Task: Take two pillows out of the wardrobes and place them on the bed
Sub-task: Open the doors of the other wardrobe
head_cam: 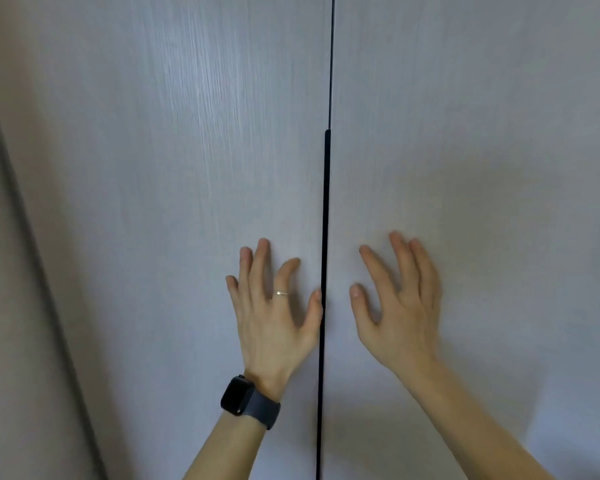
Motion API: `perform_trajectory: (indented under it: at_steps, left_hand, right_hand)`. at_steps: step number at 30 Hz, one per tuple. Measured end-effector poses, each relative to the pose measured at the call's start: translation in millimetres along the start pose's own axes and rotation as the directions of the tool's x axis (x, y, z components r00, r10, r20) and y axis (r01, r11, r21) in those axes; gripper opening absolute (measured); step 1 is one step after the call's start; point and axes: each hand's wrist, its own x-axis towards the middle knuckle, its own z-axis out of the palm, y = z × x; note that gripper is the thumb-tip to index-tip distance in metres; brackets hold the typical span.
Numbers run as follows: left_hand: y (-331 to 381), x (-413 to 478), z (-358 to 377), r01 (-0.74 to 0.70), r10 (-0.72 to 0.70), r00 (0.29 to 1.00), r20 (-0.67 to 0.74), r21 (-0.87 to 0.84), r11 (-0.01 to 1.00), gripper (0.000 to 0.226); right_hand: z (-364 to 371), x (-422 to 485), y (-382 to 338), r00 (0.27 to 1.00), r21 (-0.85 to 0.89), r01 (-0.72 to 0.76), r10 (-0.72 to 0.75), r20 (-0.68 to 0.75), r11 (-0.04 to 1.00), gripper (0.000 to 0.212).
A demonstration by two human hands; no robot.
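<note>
Two pale grey wood-grain wardrobe doors fill the head view, both closed: the left door (174, 168) and the right door (482, 150). A black vertical strip (324, 237) runs down the seam between them. My left hand (274, 313), with a ring and a dark watch on the wrist, is spread against the left door, its thumb touching the black strip. My right hand (399, 306) is spread just right of the strip, fingers apart, at or very near the right door. Neither hand holds anything. No pillows or bed are in view.
A beige panel or wall edge (11, 271) slants down the left side of the view, beside the left door. Nothing else is visible.
</note>
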Motion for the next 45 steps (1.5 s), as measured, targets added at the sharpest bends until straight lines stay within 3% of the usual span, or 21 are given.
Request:
perform_trajectory:
  at_steps: [7, 11, 15, 23, 32, 37, 39, 41, 43, 45]
  left_hand:
    - [37, -8, 31, 0.150, -0.145, 0.988, -0.046, 0.131, 0.980, 0.031]
    - [36, -19, 41, 0.170, -0.162, 0.985, -0.056, 0.160, 0.973, 0.015]
    - [39, -24, 47, 0.196, -0.185, 0.980, -0.071, 0.198, 0.961, 0.017]
    - [38, -16, 39, 0.140, -0.121, 0.990, -0.076, 0.336, 0.931, 0.025]
    - [58, -35, -6, 0.097, -0.100, 0.995, -0.005, 0.309, 0.946, 0.014]
    - [74, -56, -57, 0.146, -0.162, 0.986, 0.050, 0.239, 0.960, 0.014]
    - [82, -63, -80, 0.164, -0.186, 0.981, 0.061, 0.263, 0.951, 0.016]
    - [90, -71, -103, 0.157, -0.189, 0.979, 0.080, 0.299, 0.941, 0.019]
    - [94, -80, -126, 0.144, -0.180, 0.979, 0.092, 0.306, 0.941, 0.026]
    - [95, -90, -148, 0.166, -0.200, 0.974, 0.102, 0.274, 0.947, 0.027]
  right_hand:
    - [24, 0, 31, 0.988, -0.009, 0.149, -0.148, 0.030, 0.989, 0.068]
    - [32, -3, 36, 0.983, -0.043, 0.181, -0.181, -0.002, 0.982, 0.067]
    - [37, -5, 38, 0.983, -0.020, 0.183, -0.183, -0.020, 0.983, 0.066]
    - [39, -5, 40, 0.981, 0.008, 0.196, -0.196, -0.018, 0.981, 0.066]
    - [34, -6, 41, 0.982, 0.036, 0.188, -0.188, -0.003, 0.981, 0.065]
    - [12, -13, 33, 0.982, 0.263, 0.129, -0.160, 0.098, 0.956, 0.062]
    - [-1, -31, 20, 0.982, 0.479, 0.057, -0.137, 0.133, 0.876, 0.055]
    - [-23, -55, 1, 0.940, 0.764, -0.155, -0.143, 0.309, 0.627, 0.049]
    - [-46, -82, -24, 0.848, 0.863, -0.351, -0.268, 0.457, 0.363, 0.044]
    - [-65, -103, -50, 0.813, 0.900, -0.385, -0.385, 0.436, 0.204, 0.043]
